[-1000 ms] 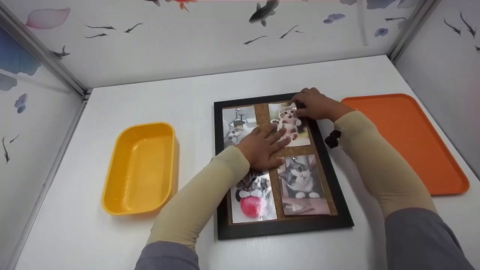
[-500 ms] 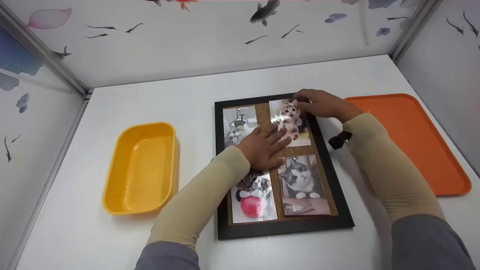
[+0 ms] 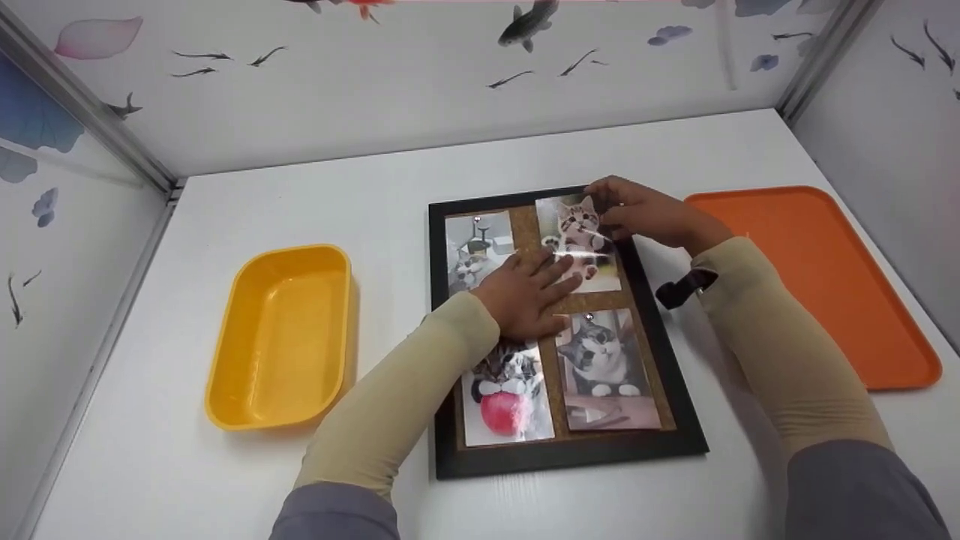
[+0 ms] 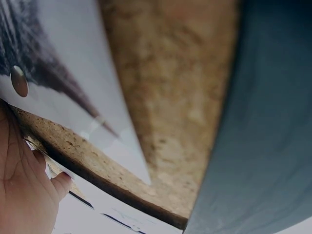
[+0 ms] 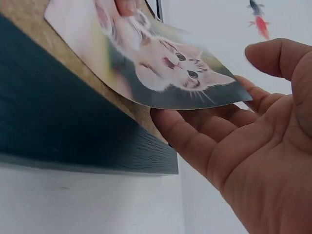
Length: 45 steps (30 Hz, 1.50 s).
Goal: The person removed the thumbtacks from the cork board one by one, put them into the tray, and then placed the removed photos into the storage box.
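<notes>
A photo of a kitten on its back (image 3: 577, 225) lies at the top right of a black-framed corkboard (image 3: 574, 302). Its upper right corner bends up off the cork. My right hand (image 3: 649, 214) is at that corner; in the right wrist view its fingers (image 5: 187, 134) reach under the photo, while the thumb stands apart from it. My left hand (image 3: 525, 296) rests with spread fingers over the middle of the board, fingertips on the same photo. Three other cat photos lie on the cork: one upper left (image 3: 480, 244), one lower left (image 3: 510, 397), one lower right (image 3: 606, 367).
A yellow bin (image 3: 289, 352) stands to the left of the board. An orange tray (image 3: 832, 292) lies to the right, partly behind my right arm. Silver pins show on some photos, one at the lower right photo's top (image 3: 589, 317). Printed wall panels (image 3: 420, 97) enclose the table.
My right hand has shifted slightly right at the photo's upper corner, and that corner has come up off the cork. The left hand has stayed in place.
</notes>
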{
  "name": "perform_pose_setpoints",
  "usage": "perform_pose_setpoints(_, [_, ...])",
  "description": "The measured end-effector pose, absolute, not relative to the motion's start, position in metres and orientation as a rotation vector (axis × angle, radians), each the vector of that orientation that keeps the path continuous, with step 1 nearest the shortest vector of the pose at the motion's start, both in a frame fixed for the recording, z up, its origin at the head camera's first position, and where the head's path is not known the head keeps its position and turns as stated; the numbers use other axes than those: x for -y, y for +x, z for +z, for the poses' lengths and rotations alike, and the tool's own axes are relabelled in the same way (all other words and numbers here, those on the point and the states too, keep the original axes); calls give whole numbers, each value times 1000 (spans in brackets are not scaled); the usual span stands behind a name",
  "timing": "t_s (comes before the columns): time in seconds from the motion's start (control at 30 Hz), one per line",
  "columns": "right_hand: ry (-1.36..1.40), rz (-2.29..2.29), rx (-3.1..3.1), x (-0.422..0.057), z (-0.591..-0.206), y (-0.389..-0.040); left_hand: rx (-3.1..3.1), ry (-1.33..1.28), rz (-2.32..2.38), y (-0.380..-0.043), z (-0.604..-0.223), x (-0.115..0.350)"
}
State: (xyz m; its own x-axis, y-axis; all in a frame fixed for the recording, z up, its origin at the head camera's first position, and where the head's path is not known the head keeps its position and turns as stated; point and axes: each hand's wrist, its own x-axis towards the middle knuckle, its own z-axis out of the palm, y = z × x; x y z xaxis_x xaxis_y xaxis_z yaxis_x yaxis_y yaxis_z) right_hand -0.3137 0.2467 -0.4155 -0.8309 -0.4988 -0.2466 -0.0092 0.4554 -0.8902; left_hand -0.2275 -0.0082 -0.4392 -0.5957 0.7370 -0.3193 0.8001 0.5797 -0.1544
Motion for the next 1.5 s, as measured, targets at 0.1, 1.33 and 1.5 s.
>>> perform_pose_setpoints(0.1, [-418, -1437, -2166, -248, -417, -313, -2590, 1284, -416, -228, -438, 8])
perform_pose_setpoints(1.33, [-371, -1447, -2184, -248, -438, -303, -2538, 1244, -198, -238, -436, 6])
perform_pose_setpoints(1.5, [-388, -1446, -2189, -248, -439, -303, -2522, 1231, -130, -241, -432, 3])
